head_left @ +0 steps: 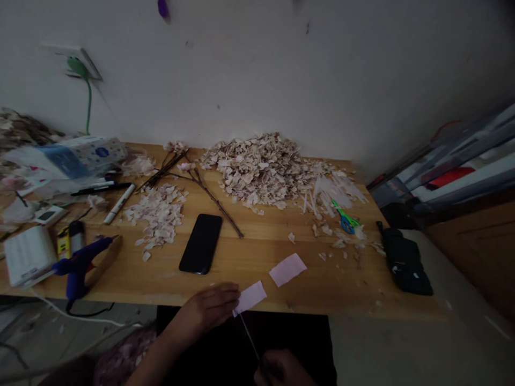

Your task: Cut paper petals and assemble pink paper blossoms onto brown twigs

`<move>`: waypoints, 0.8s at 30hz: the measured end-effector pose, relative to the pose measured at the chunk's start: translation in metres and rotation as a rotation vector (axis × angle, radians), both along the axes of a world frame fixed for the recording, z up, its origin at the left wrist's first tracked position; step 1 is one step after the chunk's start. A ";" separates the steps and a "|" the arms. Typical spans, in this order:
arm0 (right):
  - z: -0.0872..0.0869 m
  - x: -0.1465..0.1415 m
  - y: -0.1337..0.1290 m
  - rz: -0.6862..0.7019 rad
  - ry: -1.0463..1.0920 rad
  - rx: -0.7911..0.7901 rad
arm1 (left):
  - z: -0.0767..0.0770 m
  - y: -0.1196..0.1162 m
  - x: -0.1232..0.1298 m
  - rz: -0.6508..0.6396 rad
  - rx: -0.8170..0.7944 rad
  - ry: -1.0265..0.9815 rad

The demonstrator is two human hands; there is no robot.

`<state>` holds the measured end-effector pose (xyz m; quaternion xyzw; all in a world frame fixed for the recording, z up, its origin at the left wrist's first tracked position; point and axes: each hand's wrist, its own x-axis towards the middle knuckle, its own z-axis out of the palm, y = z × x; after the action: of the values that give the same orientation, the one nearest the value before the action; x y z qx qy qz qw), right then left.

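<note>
Taking the held pink paper (251, 296) as the centre of a clock face, with twelve toward the wall (225, 80), the piece lay by the near edge of the wooden table (241, 257), its lower-left corner reaching that edge. The left hand (205, 310) came in from between eight and nine o'clock, its fingers laid together over the left end of the paper, gripping it there; the thumb was hidden. At five o'clock the right hand (284, 368), dim and partly cut off by the bottom of the view, was curled round the dark end of a slim tool (250, 336), whose thin shaft slanted up to the paper's lower-left corner; its exact kind could not be told. A second pink paper (288, 269) lay flat and loose at two o'clock, near the first. A black phone (200, 244) rested between ten and eleven, with a bare-stemmed twig (219, 206) beyond it toward eleven. A broad heap of pale petals (261, 169) stood at twelve against the wall. Further out at two o'clock were blue-and-green scissors (346, 220), and near three a dark pouch (408, 262). A blue glue gun (80, 264) sat close to nine, well apart from both hands.
</note>
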<state>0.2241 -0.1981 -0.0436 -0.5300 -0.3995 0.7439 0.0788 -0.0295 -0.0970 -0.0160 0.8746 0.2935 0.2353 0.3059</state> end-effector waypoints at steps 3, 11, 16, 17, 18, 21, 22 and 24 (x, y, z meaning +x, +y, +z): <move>0.006 -0.003 0.002 -0.012 -0.032 -0.007 | -0.001 0.000 -0.001 -0.006 0.011 0.005; 0.018 -0.006 0.007 -0.044 -0.099 -0.040 | 0.007 0.001 0.002 -0.004 0.116 -0.006; 0.021 -0.008 0.010 -0.026 -0.039 -0.023 | 0.003 0.000 0.001 0.008 0.069 -0.022; 0.021 -0.008 0.011 -0.029 -0.024 -0.018 | 0.002 -0.001 0.000 0.009 0.056 -0.034; 0.020 -0.009 0.011 -0.031 -0.016 -0.014 | 0.002 -0.001 0.000 0.009 0.038 -0.044; 0.018 -0.011 0.010 -0.027 -0.009 -0.002 | 0.001 -0.002 -0.001 0.015 -0.060 -0.064; 0.016 -0.011 0.010 -0.026 -0.010 -0.002 | 0.002 -0.002 -0.001 0.021 -0.103 -0.074; 0.012 -0.010 0.008 -0.025 -0.019 0.005 | 0.003 -0.002 0.000 0.036 -0.166 -0.090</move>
<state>0.2136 -0.1903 -0.0313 -0.5419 -0.3954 0.7367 0.0856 -0.0294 -0.0992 -0.0132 0.8294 0.3135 0.2548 0.3858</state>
